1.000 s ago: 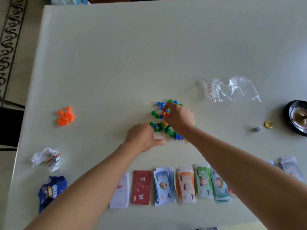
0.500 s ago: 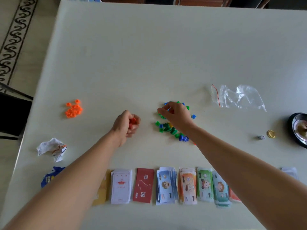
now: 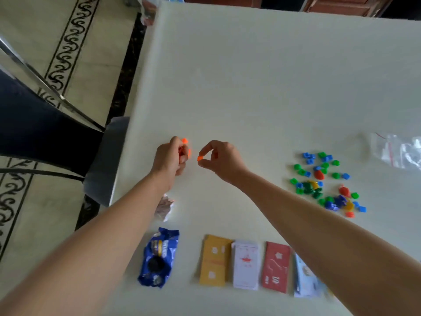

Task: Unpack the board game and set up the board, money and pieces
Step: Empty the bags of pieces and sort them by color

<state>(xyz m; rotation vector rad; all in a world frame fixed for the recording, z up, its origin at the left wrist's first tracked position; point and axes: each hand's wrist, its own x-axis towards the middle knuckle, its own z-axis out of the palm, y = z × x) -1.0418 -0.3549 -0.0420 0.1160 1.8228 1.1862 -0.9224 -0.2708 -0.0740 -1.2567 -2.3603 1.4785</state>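
Soft, even daylight leaves the pale cream desk (image 3: 250, 76) bright, with only faint, diffuse shadows on it. Motion blur smears everything: the orange plastic piece (image 3: 199, 158) in the right hand (image 3: 223, 159) and the orange plastic bits (image 3: 184, 140) in the left hand (image 3: 169, 158) glow without edges, and the near row of coloured card stacks (image 3: 246, 264) is soft. The wide lens bows the desk's left edge and the patterned tile floor (image 3: 57, 53), and the clear plastic bag (image 3: 396, 151) at right catches pale glare.
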